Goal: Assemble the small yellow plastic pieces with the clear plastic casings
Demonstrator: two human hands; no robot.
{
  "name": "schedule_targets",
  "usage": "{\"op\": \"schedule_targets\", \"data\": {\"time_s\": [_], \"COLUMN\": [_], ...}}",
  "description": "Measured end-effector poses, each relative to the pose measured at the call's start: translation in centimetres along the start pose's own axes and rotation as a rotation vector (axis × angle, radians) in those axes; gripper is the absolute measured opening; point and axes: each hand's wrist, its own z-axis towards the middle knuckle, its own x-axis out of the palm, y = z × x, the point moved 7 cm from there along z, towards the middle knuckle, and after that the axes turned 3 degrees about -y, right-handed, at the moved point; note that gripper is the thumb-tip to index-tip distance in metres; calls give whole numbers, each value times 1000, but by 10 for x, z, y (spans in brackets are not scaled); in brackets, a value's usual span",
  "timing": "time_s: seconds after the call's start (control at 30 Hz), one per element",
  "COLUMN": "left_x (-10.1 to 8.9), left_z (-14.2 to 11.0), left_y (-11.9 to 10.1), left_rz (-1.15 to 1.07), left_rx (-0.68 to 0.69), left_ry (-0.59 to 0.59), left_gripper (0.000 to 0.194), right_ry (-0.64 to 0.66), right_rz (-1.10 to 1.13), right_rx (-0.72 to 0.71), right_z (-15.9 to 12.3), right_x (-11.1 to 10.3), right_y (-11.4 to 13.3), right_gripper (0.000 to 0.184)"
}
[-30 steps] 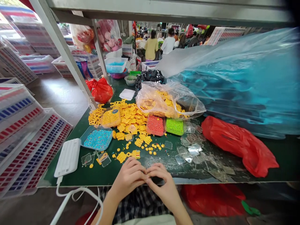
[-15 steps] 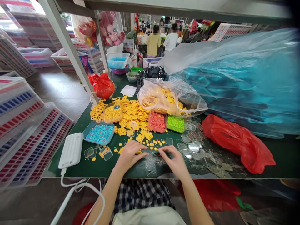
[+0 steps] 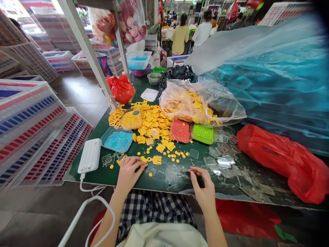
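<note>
My left hand (image 3: 128,174) rests on the green table (image 3: 167,181), its fingers curled over small yellow pieces and a clear square. A yellow moulded piece (image 3: 156,160) lies just to its right. My right hand (image 3: 203,188) hangs over the table's front edge, thumb and forefinger slightly apart, next to clear plastic squares (image 3: 221,161). Behind the hands is a heap of yellow plastic pieces (image 3: 154,120). Around it sit trays of blue beads (image 3: 118,141), yellow beads (image 3: 132,120), red beads (image 3: 180,130) and green beads (image 3: 203,133), beneath a clear bag (image 3: 195,103) of yellow pieces.
A white power bank (image 3: 89,156) with its cable lies at the table's left. Stacked crates (image 3: 46,144) stand left. A red bag (image 3: 282,161) lies right, below a large blue-tinted plastic sheet (image 3: 257,68). Two co-workers (image 3: 191,34) stand far back.
My hands were together at the table's front edge and have moved apart. The left now lies on the yellow pieces, and the right is near the clear squares. The view has shifted.
</note>
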Motion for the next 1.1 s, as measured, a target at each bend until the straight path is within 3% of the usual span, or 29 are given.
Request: {"op": "schedule_targets", "data": {"time_s": [0.33,0.67,0.77,0.93,1.1], "left_x": [8,19,12,4,3], "left_z": [10,16,19,22,27], "left_y": [2,1,-18,-67,-89], "left_rz": [90,9,-132,-452,-532], "left_rx": [43,-13,-31,40,131], "left_ry": [85,247,204,178,125], "left_gripper": [20,26,24,20,16], "right_ry": [92,294,332,503,453], "right_rz": [45,105,219,553,654], "right_rx": [-55,-56,55,445,639], "right_z": [2,-10,-15,-28,-27], "right_x": [16,44,49,63,61], "right_y": [22,29,36,42,32], "right_gripper": [16,17,21,42,48]}}
